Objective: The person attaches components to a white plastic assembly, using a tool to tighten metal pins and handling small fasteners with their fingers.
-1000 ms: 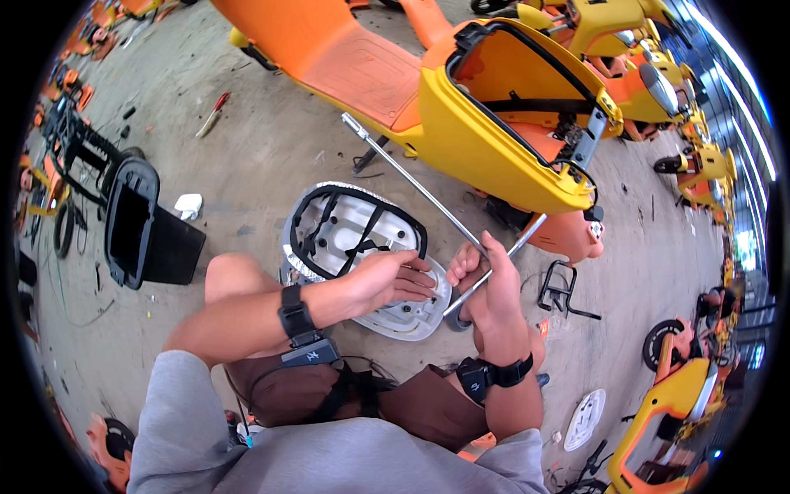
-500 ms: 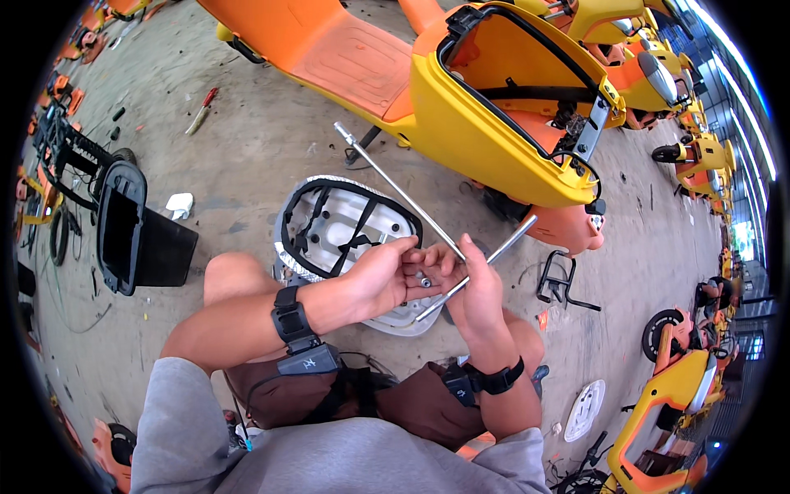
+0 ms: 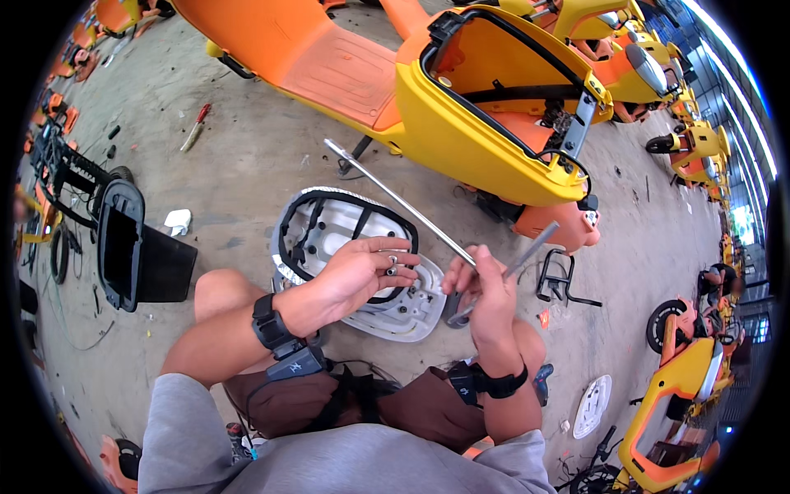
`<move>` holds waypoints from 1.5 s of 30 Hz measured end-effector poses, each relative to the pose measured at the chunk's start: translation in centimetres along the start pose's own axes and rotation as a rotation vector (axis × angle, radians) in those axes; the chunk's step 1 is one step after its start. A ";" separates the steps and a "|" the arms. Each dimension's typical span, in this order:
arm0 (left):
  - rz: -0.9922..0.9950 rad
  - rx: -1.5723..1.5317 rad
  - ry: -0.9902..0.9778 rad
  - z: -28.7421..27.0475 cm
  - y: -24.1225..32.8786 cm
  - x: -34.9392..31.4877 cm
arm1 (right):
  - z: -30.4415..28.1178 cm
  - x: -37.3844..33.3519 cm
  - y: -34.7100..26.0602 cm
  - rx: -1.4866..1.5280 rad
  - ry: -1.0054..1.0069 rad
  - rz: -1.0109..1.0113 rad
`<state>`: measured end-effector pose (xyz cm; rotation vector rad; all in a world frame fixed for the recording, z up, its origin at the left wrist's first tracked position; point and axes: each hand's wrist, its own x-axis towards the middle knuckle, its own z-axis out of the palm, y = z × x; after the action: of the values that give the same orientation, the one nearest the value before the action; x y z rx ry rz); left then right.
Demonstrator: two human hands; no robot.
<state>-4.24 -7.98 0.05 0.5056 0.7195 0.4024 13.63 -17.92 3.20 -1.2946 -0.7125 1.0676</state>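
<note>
My left hand (image 3: 366, 272) is turned palm up over the scooter seat (image 3: 415, 311), its fingers held out together. Two small metal bolts (image 3: 392, 271) lie on those fingers. My right hand (image 3: 487, 300) grips a T-handle socket wrench (image 3: 395, 198) near where its bars cross. The wrench's long shaft slants up and left toward the scooter, while the crossbar is blurred by motion. Under my hands the seat rests upside down on the floor, its pale underside and black rim strip showing. Part of it is hidden by my left hand.
A yellow and orange scooter (image 3: 485, 156) with an open seat compartment stands ahead. Left is a black storage bin (image 3: 164, 263); a red-handled tool (image 3: 196, 128) lies farther off. To the right are a black metal rack (image 3: 558, 280) and a white panel (image 3: 592, 407). More scooters line the right.
My hands have moved apart. The right hand shifted right and slightly down with the wrench, whose crossbar turned; the left drew back left with the bolts on its fingers.
</note>
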 end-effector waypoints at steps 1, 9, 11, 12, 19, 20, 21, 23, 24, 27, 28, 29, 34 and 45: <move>0.035 0.010 0.010 -0.2 0.2 -0.1 | 0.0 -0.2 -0.4 0.006 0.033 0.001; 0.345 0.022 0.161 -2.7 2.9 -0.1 | -1.4 -1.4 -1.9 0.055 0.075 -0.130; 0.420 0.032 0.205 -2.9 4.1 -0.7 | -0.9 -1.8 -2.1 0.195 0.098 -0.145; 0.470 0.029 0.205 -3.1 4.7 -0.8 | -1.4 -1.7 -1.8 0.187 0.058 -0.162; 0.642 0.004 0.398 -3.8 6.3 -1.0 | -3.8 -1.6 -1.4 0.205 -0.146 -0.226; 0.644 0.006 0.393 -3.8 6.4 -1.0 | -3.9 -1.6 -1.4 0.191 -0.151 -0.221; 0.641 0.004 0.391 -3.7 6.4 -1.0 | -4.1 -1.6 -1.4 0.177 -0.154 -0.217; 0.632 0.007 0.389 -3.5 6.3 -1.1 | -4.3 -1.8 -1.4 0.164 -0.147 -0.204; 0.625 0.024 0.381 -3.5 6.3 -1.0 | -4.1 -1.9 -1.4 0.162 -0.138 -0.197; 0.606 0.066 0.350 -3.3 6.2 -0.9 | -3.0 -2.4 -1.5 0.229 -0.067 -0.176; 0.602 0.076 0.338 -3.2 6.2 -1.0 | -2.7 -2.5 -1.6 0.264 -0.039 -0.170; 0.598 0.086 0.327 -3.1 6.2 -1.0 | -2.9 -2.6 -1.7 0.257 -0.047 -0.151; 0.601 0.104 0.338 -3.2 6.1 -0.9 | -3.1 -2.7 -2.0 0.259 -0.130 -0.136; 0.606 0.144 0.411 -3.5 6.0 -0.9 | -2.8 -2.8 -2.5 0.181 -0.174 -0.138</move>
<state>-8.33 -2.58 1.62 0.7908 0.9915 1.0473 15.63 -21.44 5.50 -0.9925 -0.8050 1.1134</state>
